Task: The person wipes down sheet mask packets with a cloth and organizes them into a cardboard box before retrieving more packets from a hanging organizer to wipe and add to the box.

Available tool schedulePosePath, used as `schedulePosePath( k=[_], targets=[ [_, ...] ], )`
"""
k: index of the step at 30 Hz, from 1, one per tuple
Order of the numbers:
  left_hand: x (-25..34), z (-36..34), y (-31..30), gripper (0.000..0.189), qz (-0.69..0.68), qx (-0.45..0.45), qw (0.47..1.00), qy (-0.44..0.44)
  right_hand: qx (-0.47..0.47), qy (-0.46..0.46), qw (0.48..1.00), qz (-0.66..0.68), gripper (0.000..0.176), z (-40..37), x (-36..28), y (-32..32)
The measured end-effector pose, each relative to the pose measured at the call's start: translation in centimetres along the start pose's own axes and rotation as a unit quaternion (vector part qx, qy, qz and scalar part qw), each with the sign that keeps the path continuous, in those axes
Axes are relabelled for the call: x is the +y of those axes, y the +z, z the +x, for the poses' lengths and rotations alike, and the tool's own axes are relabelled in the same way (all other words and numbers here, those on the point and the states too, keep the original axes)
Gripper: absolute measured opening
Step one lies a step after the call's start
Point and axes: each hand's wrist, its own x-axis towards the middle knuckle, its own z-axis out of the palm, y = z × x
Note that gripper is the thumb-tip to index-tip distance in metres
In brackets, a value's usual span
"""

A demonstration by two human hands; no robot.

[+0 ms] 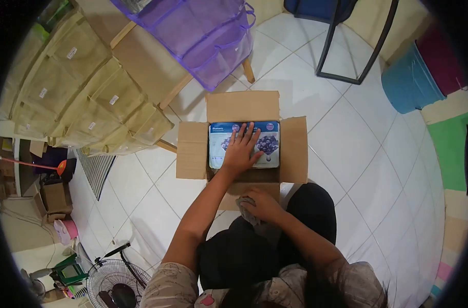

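Observation:
An open cardboard box [242,107] stands on the floor before my knees, its flaps folded outward. Inside it, toward the far side, lies a white and blue package [268,158] with blueberry pictures and the word "Blueberry" on top. My left hand [240,152] rests flat on this package, fingers spread. Over the near flap, my right hand [264,204] is closed on a crumpled grey cloth [248,213], part of which is hidden under the fingers. A gap shows in the box between the package and the near wall.
White tiles [367,154] surround the box. A purple hanging organizer [193,38] and a beige pocket organizer [85,87] hang at the upper left. A fan [118,287] stands lower left, a blue bucket [411,79] upper right, and a black metal frame [342,78] at the back.

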Motion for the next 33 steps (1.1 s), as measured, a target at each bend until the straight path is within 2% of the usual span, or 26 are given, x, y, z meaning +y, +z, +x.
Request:
schedulePosePath(
  k=[4,5,6,7,9,11,12,13,15,17,19,22,23,25,28,31,33],
  targets=[
    [-0.4,-0.6,-2.4,0.073,0.026,0.004,1.0,-0.009,0.007,-0.009,0.999,-0.044,0.033,-0.1,-0.4,-0.7],
    [-1.1,-0.6,-4.3,0.074,0.04,0.01,0.999,-0.004,0.015,-0.032,0.997,-0.07,0.033,0.0,0.8,0.1],
    [-1.8,-0.8,-6.6,0.075,0.052,0.015,0.999,-0.001,0.02,-0.012,0.999,-0.046,0.033,0.0,-0.2,-0.2],
    [-2.6,-0.7,-9.7,0.071,0.051,0.069,0.996,0.015,0.025,0.012,0.999,-0.023,0.034,-0.2,-1.3,-0.8],
    [-4.9,0.0,-18.2,0.066,0.098,0.166,0.981,0.032,0.059,-0.027,0.998,-0.016,0.035,-0.1,-0.1,-0.6],
    [-6.2,0.5,-27.6,0.06,0.17,0.268,0.947,0.041,0.06,-0.026,0.998,-0.003,0.037,0.2,0.6,-0.8],
    [-6.6,0.6,-32.8,0.057,0.224,0.322,0.919,0.036,0.062,-0.019,0.998,0.004,0.038,0.1,0.9,-0.9],
    [-6.8,0.8,-37.9,0.051,0.209,0.387,0.896,0.059,0.067,-0.014,0.998,-0.002,0.038,0.0,0.9,-1.1],
    [-6.1,1.5,-46.7,0.043,0.325,0.481,0.814,0.004,0.08,0.0,0.997,-0.01,0.039,-0.2,0.4,-1.4],
    [-5.6,3.0,-54.4,0.038,0.418,0.487,0.766,0.036,0.087,-0.001,0.996,-0.005,0.039,-0.1,0.7,-1.2],
    [-6.1,5.4,-59.9,0.035,0.479,0.473,0.739,0.004,0.104,-0.014,0.994,0.003,0.039,0.0,1.9,-0.5],
    [-5.6,8.8,-64.0,0.041,0.42,0.425,0.765,-0.241,0.082,-0.012,0.997,-0.008,0.043,0.0,1.6,-0.9],
    [-6.4,9.6,-64.8,0.043,0.373,0.406,0.789,-0.27,0.086,-0.012,0.996,-0.009,0.042,-0.1,1.5,-0.7],
    [-8.1,10.8,-65.6,0.048,0.276,0.365,0.83,-0.32,0.098,-0.013,0.995,-0.01,0.04,0.3,1.6,-0.7],
    [-7.5,11.0,-65.0,0.05,0.263,0.362,0.825,-0.345,0.123,-0.043,0.991,0.013,0.038,0.5,1.1,-0.7],
    [-8.1,10.9,-65.7,0.042,0.243,0.352,0.807,-0.407,0.12,-0.029,0.992,0.018,0.037,0.3,1.1,-0.9],
    [-7.6,10.4,-66.6,0.041,0.26,0.362,0.812,-0.376,0.122,-0.038,0.992,0.013,0.036,0.1,1.4,-0.9]
  ],
)
